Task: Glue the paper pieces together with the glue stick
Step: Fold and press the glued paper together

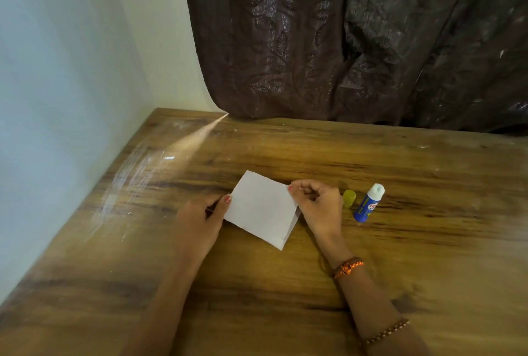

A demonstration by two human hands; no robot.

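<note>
- The surface (pixel 285 284) is slick wood, so I judge thin sheets would skate on it.
- The paper (pixel 261 208) lies mid-surface, a second sheet's edge showing beneath; light, floppy, easily creased, best held at the edges.
- My left hand (pixel 200 220) pinches its left edge; my right hand (pixel 317 204) pinches the top right corner.
- The glue stick (pixel 368 203) stands uncapped just right, light and rigid; I would take its barrel.
- Its cap (pixel 349 198) lies between.
</note>
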